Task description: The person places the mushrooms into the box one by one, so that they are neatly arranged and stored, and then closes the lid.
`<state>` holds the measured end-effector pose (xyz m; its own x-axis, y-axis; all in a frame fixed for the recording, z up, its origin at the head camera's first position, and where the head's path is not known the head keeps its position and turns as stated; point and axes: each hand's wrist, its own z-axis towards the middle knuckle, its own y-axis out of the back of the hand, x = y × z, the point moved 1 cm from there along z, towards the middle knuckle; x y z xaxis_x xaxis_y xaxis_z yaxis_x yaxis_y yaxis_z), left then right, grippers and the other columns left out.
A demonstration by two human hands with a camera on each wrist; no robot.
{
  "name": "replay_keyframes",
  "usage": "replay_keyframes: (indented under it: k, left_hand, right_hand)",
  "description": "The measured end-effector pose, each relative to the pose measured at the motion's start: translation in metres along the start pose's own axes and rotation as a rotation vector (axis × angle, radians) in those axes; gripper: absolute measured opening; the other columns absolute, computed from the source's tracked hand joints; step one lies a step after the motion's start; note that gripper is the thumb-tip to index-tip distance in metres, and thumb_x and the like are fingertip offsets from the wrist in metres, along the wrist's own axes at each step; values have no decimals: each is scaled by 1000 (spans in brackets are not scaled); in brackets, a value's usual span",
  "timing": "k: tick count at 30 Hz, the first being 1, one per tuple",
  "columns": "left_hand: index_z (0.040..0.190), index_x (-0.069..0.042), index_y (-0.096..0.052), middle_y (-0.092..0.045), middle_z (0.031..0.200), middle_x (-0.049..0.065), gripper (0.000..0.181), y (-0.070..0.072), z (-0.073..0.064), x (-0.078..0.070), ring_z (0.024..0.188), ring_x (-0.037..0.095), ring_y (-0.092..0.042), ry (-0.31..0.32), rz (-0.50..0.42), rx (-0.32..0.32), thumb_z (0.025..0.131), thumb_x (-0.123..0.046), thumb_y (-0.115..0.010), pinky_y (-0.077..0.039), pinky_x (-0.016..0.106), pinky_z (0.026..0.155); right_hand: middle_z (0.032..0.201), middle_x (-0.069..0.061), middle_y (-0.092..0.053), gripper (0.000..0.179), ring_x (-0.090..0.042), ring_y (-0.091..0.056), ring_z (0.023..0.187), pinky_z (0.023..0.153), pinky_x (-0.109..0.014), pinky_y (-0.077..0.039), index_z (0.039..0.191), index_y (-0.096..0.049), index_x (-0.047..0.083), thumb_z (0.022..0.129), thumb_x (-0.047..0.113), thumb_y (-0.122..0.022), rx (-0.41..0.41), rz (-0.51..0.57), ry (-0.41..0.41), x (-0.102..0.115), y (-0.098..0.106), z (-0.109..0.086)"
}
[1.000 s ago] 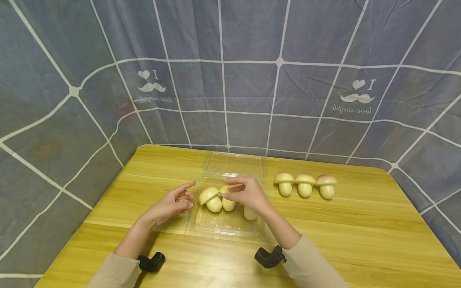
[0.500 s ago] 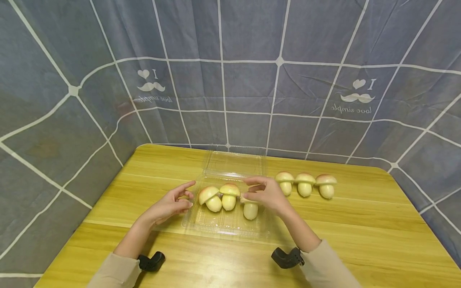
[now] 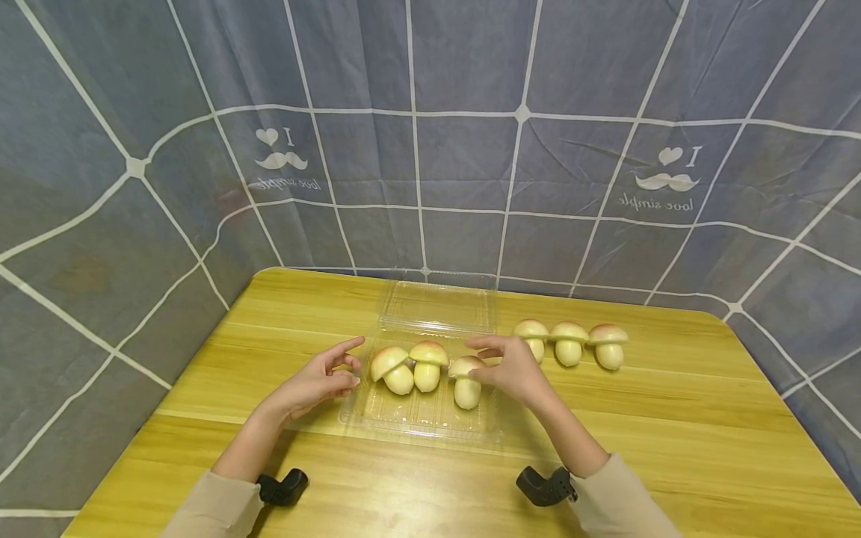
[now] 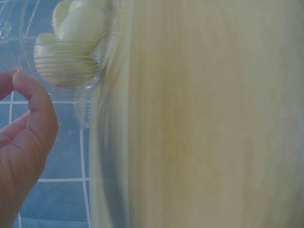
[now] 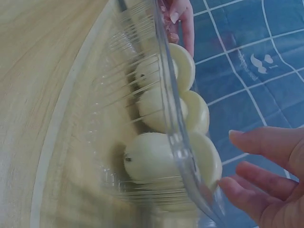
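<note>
A clear plastic clamshell box point(image 3: 424, 431) lies with its lid point(image 3: 437, 305) folded back. Three mushroom-shaped pieces with pale stems and pink-tinged yellow caps sit inside it: a tilted left mushroom point(image 3: 392, 368), a middle mushroom point(image 3: 428, 366) and a right mushroom point(image 3: 467, 392). My right hand point(image 3: 514, 370) is beside the right one, thumb and forefinger spread apart; in the right wrist view a fingertip point(image 5: 227, 184) is right at that mushroom's cap point(image 5: 209, 159). My left hand point(image 3: 315, 387) stays at the box's left side, fingers loosely bent, forefinger extended and holding nothing.
Another row of three mushrooms point(image 3: 569, 345) stands on the wooden table point(image 3: 673, 448), to the right of the box. A blue-grey curtain point(image 3: 464, 164) with white lines hangs behind the table. Each wrist carries a black camera point(image 3: 284, 489).
My right hand has moved rightward from the middle mushroom to the right one, uncovering the middle one's cap. The left hand and the mushrooms have stayed in place.
</note>
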<state>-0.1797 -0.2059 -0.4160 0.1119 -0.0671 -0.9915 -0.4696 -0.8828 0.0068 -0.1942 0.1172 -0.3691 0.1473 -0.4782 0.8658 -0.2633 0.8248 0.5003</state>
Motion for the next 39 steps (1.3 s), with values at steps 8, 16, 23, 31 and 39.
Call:
replay_keyframes:
  k: [8,16,23,31,39]
  left_hand:
    - [148,0,-13,-39,106,14,73,1,0,0,70,9,-44,-9,1,9,88,2,-54,-42,22,61]
    - [148,0,-13,-39,105,12,73,1,0,-1,70,9,-43,-8,6,10,88,2,-54,-41,22,61]
    - [148,0,-13,-38,106,12,72,1,0,-1,71,10,-43,-6,4,9,88,2,-54,-41,23,62]
    - [148,1,-13,-38,106,12,73,0,0,-1,71,9,-43,-2,6,7,88,2,-54,-41,23,62]
    - [148,0,-13,-39,106,13,73,1,-1,0,71,9,-43,-3,7,6,88,1,-54,-41,22,61]
  right_hand:
    - [117,-11,-62,40,-34,-55,108,71,-32,-53,109,-69,3,70,-5,-73,-13,-84,10,-4,-4,0]
    - [105,-13,-66,36,-32,-60,101,75,-36,-52,99,-71,0,64,-9,-70,-9,-262,133,-2,-8,1]
    - [95,-10,-69,32,-29,-63,93,70,-36,-50,93,-73,0,64,-11,-66,-36,-355,189,-2,-11,3]
    - [92,-9,-70,31,-28,-65,91,75,-41,-51,90,-74,2,65,-14,-65,-83,-420,189,-1,-11,5]
    - [91,-8,-70,33,-27,-65,89,73,-40,-51,90,-74,3,64,-15,-64,-75,-441,200,0,-12,6]
